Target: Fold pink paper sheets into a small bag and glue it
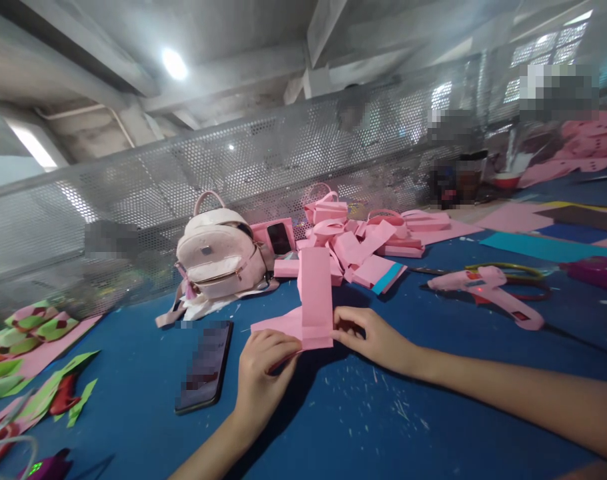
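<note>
A folded pink paper piece [315, 300] stands upright on the blue table [363, 413], with a flap spreading to the left. My left hand [263, 377] pinches its lower left edge, fingers closed on the paper. On the other side, my right hand [373, 337] grips the lower right corner of the same piece with thumb and fingers. Both forearms reach in from the bottom and right.
A dark phone [204, 365] lies left of my hands. A pink backpack [218, 257] and a heap of pink paper bags [363, 243] sit behind. A pink glue gun [488, 290] lies to the right. Green and pink scraps [33, 360] cover the left edge. A perforated metal screen [263, 160] backs the table.
</note>
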{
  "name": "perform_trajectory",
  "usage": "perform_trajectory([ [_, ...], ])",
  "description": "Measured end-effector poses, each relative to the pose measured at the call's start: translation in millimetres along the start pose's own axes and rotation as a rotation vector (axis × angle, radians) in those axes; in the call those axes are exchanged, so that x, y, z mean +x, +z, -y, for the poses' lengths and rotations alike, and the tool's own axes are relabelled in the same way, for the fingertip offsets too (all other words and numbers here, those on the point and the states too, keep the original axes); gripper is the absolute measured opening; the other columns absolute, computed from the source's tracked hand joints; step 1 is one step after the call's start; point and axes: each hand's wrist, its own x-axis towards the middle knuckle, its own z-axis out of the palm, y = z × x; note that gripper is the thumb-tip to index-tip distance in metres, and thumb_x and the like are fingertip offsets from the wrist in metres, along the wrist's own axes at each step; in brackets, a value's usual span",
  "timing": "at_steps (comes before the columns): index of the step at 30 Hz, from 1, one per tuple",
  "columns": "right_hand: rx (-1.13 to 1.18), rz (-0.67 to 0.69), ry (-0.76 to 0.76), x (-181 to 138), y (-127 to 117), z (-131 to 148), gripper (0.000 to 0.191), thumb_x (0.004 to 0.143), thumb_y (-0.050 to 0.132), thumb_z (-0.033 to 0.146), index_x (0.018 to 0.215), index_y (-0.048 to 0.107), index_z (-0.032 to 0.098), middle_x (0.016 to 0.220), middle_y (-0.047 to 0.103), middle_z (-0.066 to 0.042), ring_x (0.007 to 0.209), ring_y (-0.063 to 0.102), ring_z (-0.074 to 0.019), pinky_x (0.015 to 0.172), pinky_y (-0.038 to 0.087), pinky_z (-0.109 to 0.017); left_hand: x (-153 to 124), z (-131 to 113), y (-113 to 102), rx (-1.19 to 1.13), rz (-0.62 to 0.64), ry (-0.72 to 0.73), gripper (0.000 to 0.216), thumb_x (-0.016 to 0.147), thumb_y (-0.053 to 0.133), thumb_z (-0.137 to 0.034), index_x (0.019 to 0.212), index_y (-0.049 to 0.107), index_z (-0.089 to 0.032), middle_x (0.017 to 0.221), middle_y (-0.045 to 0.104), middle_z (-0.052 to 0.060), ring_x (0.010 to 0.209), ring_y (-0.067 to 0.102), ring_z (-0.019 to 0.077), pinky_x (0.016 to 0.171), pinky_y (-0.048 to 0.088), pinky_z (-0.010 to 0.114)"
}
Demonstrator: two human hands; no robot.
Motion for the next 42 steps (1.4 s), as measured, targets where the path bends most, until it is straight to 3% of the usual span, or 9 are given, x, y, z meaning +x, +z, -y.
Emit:
perform_trajectory([
  [10,0.02,-0.083,-0.083,-1.3,-1.4,1.0,0.019,0.092,0.057,0.03,0.077,0.057,0.018,0.068,0.052,0.003,0.059,0.044,-0.011,0.055,0.034,-0.024,2.2,-0.2,-1.9,0.001,-0.026,0.049,0.014,0.085,0.065,-0.01,0.091,0.067,-0.023,0.084,0.072,-0.002,0.081,0.062,0.0156,0.078,0.043,0.032],
  [14,-0.069,-0.186,-0.316,-3.5,-8.4,1.2,0.008,0.093,0.057,0.026,0.096,0.062,0.019,0.086,0.057,-0.002,0.075,0.053,-0.0132,0.068,0.042,-0.026,2.0,-0.7,-5.6,-0.006,-0.053,0.023,0.013,0.086,0.065,-0.011,0.09,0.067,-0.023,0.084,0.071,-0.001,0.082,0.062,0.0165,0.078,0.044,0.033],
  [17,-0.246,-0.216,-0.526,-5.3,-12.1,2.9,0.015,0.091,0.063,0.025,0.105,0.065,0.022,0.093,0.058,-0.004,0.086,0.053,-0.0161,0.079,0.042,-0.031,2.2,-3.7,-7.3,-0.018,-0.069,0.014,0.013,0.086,0.064,-0.011,0.089,0.068,-0.023,0.083,0.071,-0.001,0.081,0.063,0.0166,0.078,0.045,0.033],
  [19,-0.335,-0.225,-0.582,-6.3,-12.3,4.6,0.015,0.089,0.065,0.026,0.104,0.066,0.023,0.092,0.059,-0.004,0.085,0.052,-0.0165,0.079,0.042,-0.032,2.2,-6.8,-7.4,-0.03,-0.084,0.01,0.013,0.085,0.065,-0.01,0.089,0.068,-0.023,0.083,0.071,-0.001,0.08,0.063,0.0164,0.077,0.045,0.033],
  [31,-0.301,-0.324,-0.571,-8.5,-5.9,14.8,0.004,0.086,0.068,0.022,0.089,0.069,0.021,0.083,0.056,-0.002,0.078,0.05,-0.0151,0.072,0.041,-0.03,-1.6,-16.1,-4.5,-0.055,-0.112,0.018,0.015,0.084,0.066,-0.009,0.088,0.068,-0.023,0.082,0.071,-0.002,0.08,0.063,0.0157,0.077,0.046,0.033],
  [42,-0.322,-0.311,-0.588,-8.5,-7.0,14.8,0.005,0.085,0.068,0.019,0.089,0.069,0.021,0.082,0.056,-0.002,0.077,0.048,-0.0154,0.072,0.041,-0.031,-1.9,-15.6,-4.7,-0.055,-0.1,0.038,0.016,0.083,0.067,-0.008,0.089,0.067,-0.023,0.082,0.071,-0.002,0.08,0.062,0.0154,0.077,0.045,0.034],
])
